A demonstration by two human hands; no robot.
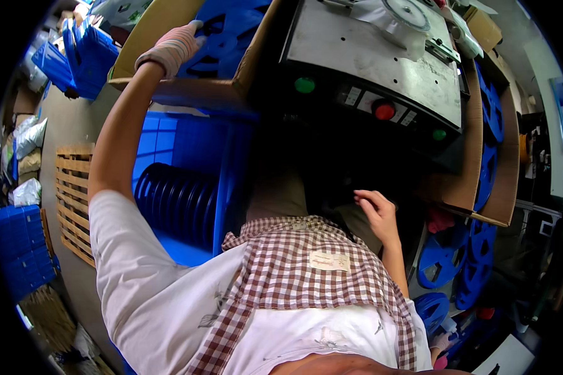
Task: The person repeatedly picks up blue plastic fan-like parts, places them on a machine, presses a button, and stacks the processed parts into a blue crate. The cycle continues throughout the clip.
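Left hand (174, 50) in a striped knit glove at a flat blue plastic reel (226, 41) inside an open brown cardboard box (133, 45)

Head view: the left arm stretches to the far left, and its hand comes over the near left side of the box. The fingers lie at the left edge of the reel, which sits flat in the box. Whether they are closed on it cannot be told from here. The bare right hand (379, 215) hangs above the lap on the near right, its fingers loosely bent and parted, with nothing visible in its hold.

Just nearer than the box stands a deep blue plastic bin (234, 150), holding a row of dark round reels (180, 203) set upright side by side. At the far right of the lap is a machine with a grey metal top (369, 50); its black front carries a round green button (304, 85) toward the left, a red button (384, 110) and a smaller green button (440, 134) to the right. A pale round disc (408, 14) sits on its far part. Along the machine's right side, a second cardboard box (460, 187) holds more blue reels (489, 115). A slatted wooden pallet (75, 200) lies on the left floor.
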